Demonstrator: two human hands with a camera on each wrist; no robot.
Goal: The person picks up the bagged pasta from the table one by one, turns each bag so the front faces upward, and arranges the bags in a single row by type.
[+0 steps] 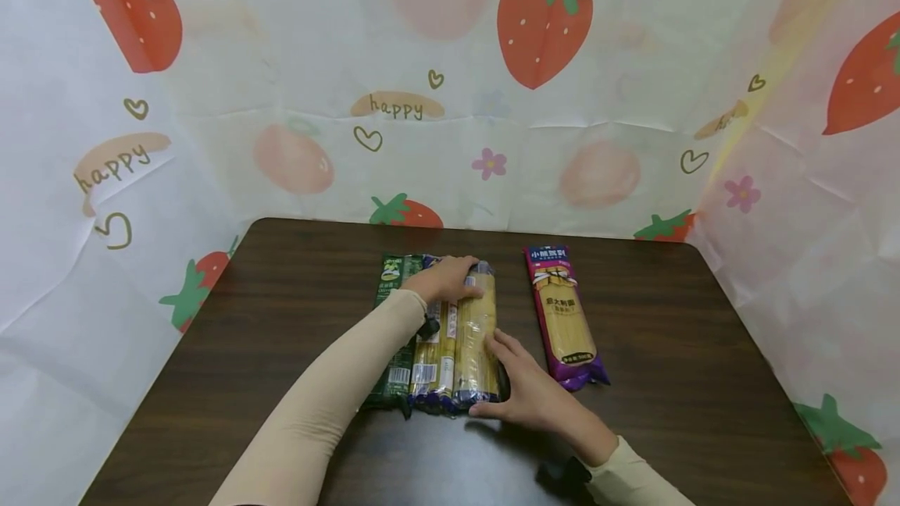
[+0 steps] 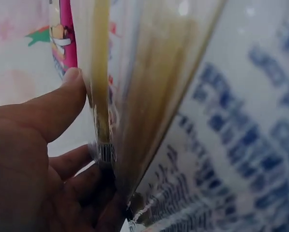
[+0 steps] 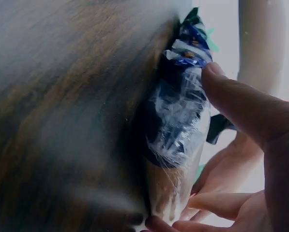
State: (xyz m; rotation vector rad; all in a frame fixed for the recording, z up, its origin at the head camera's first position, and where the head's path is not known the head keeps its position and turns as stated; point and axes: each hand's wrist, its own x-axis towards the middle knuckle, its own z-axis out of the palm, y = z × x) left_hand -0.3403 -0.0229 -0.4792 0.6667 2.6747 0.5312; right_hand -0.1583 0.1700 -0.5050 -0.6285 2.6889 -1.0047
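Three pasta packs lie side by side: a dark green pack (image 1: 396, 369), a blue-ended pack with a barcode (image 1: 426, 373), and a clear pack of yellow spaghetti (image 1: 476, 350) on the right. My left hand (image 1: 441, 279) reaches over the first two and holds the far end of the spaghetti pack; its thumb and curled fingers show in the left wrist view. At that pack's near right corner, my right hand (image 1: 530, 393) holds it, thumb at the crinkled end (image 3: 180, 116) and fingers along the side. Some fingertips are hidden.
A purple and pink spaghetti pack (image 1: 562, 318) lies apart to the right, slightly slanted. All the packs are on a dark wooden table (image 1: 668, 381). A strawberry-printed cloth (image 1: 450, 170) stands behind the table and along both sides.
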